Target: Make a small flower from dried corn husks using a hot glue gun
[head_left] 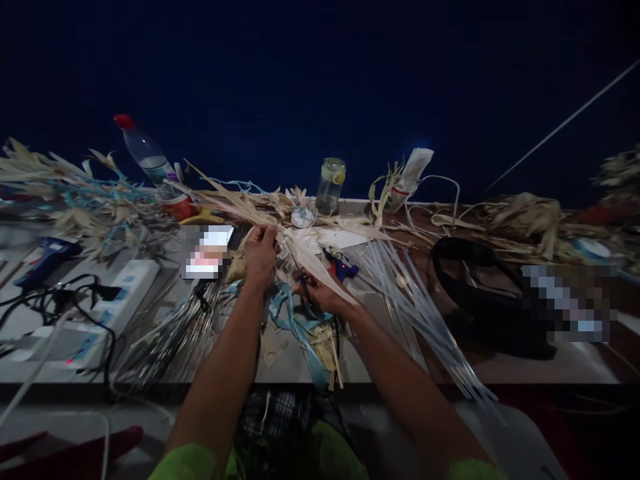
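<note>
left hand (261, 257) pinching pale husk (314, 257); right hand (323, 293) apparently gripping dark scissors (312, 305); husk between both hands, trailing across the right wrist; risk: blades could nick left fingertips if husk slips

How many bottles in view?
2. One with a red cap at the back left; one with a pale green lid at the back, near the middle, beyond the hands. Others could be hidden in the clutter or dark areas.
</note>
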`<state>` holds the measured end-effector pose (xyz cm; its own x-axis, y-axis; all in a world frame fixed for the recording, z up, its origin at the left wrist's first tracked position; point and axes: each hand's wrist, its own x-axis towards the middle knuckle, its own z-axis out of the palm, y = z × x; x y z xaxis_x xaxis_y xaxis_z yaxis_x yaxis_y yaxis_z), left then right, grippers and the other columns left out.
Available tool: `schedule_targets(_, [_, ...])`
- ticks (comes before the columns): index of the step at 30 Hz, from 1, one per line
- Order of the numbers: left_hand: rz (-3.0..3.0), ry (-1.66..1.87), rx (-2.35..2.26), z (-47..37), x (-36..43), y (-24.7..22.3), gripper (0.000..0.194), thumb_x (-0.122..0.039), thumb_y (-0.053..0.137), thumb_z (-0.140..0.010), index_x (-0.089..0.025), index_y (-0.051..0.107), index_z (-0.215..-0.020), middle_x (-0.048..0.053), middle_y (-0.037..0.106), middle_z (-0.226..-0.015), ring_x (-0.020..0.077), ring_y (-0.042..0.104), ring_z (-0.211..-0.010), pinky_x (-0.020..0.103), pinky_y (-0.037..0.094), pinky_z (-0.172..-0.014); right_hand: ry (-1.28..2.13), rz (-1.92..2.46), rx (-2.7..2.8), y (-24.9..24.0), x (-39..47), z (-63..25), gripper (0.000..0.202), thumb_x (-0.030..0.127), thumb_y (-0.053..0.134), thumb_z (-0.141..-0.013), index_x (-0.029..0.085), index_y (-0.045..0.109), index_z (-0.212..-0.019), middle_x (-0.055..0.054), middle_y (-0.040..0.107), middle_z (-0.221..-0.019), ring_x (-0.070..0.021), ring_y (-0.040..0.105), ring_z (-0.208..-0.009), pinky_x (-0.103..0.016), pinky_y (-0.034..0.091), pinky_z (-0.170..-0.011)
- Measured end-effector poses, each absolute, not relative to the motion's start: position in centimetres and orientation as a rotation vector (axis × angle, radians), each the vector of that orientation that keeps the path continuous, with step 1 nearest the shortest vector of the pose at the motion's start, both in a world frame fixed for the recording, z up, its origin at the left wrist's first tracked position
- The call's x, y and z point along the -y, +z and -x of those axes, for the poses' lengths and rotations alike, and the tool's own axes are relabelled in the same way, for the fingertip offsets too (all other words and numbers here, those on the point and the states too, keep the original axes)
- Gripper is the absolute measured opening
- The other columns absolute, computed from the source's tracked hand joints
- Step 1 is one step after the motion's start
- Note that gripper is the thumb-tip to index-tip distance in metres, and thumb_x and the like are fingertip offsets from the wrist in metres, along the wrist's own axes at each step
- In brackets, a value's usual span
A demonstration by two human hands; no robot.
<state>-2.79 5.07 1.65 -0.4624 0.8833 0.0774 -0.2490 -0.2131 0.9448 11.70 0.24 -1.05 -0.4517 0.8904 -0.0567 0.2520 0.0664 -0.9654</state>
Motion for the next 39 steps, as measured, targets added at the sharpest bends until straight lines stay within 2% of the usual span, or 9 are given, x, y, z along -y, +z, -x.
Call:
schedule_targets(9, [-0.857, 1.787, -1.235, 2.9, -5.1, 1.7, 0.020, -0.034, 0.062, -0.068, -0.016, 0.053, -0.067, -0.007, 0.039, -0.047, 0.0036, 0.034, -0.037, 0.016, 0.028, -0.035, 1.542, 1.145, 1.652, -2.2, -0.6, -11.6, 0.037, 0.045, 0.062, -0.065, 0.018, 0.056, -0.089, 0.005, 0.052, -0.055, -0.0058, 0.043, -0.044, -0.018, 0.031, -0.041])
schedule_targets(15, [-0.844, 1.789, -1.231, 3.0, -5.2, 1.7, 0.021, -0.035, 0.061, -0.068, -0.016, 0.052, -0.066, -0.007, 0.038, -0.045, 0.0037, 0.033, -0.036, 0.017, 0.029, -0.036, 1.532, 1.132, 1.665, -2.4, -0.7, -11.7, 0.032, 0.042, 0.062, -0.066, 0.018, 0.056, -0.086, 0.004, 0.053, -0.059, -0.0059, 0.044, -0.045, -0.018, 0.032, -0.041])
schedule_targets(27, [-0.804, 1.787, -1.208, 3.3, -5.6, 1.2, 0.021, -0.034, 0.061, -0.066, -0.016, 0.052, -0.065, -0.007, 0.039, -0.047, 0.0035, 0.033, -0.037, 0.017, 0.028, -0.036, 1.566, 1.098, 1.655, 0.2, 0.0, -11.9, 0.025, 0.038, 0.062, -0.067, 0.016, 0.054, -0.078, 0.007, 0.044, -0.050, -0.0050, 0.038, -0.043, -0.018, 0.029, -0.040])
schedule_targets(34, [-0.808, 1.708, -1.208, 3.4, -5.5, 1.2, 0.023, -0.038, 0.061, -0.066, -0.016, 0.051, -0.067, -0.008, 0.038, -0.046, 0.0042, 0.033, -0.035, 0.018, 0.026, -0.035, 1.646, 1.140, 1.616, -0.2, -0.3, -11.7, 0.028, 0.040, 0.062, -0.065, 0.018, 0.051, -0.078, 0.009, 0.040, -0.046, -0.0054, 0.038, -0.040, -0.018, 0.029, -0.039])
schedule_targets(39, [-0.847, 1.657, -1.186, 3.3, -5.3, 1.2, 0.024, -0.036, 0.061, -0.066, -0.016, 0.050, -0.065, -0.007, 0.042, -0.050, 0.0042, 0.035, -0.040, 0.017, 0.028, -0.038, 1.559, 1.222, 1.651, 0.1, -0.2, -11.9, 0.028, 0.037, 0.063, -0.065, 0.018, 0.056, -0.083, 0.006, 0.047, -0.050, -0.0069, 0.045, -0.044, -0.019, 0.034, -0.043])
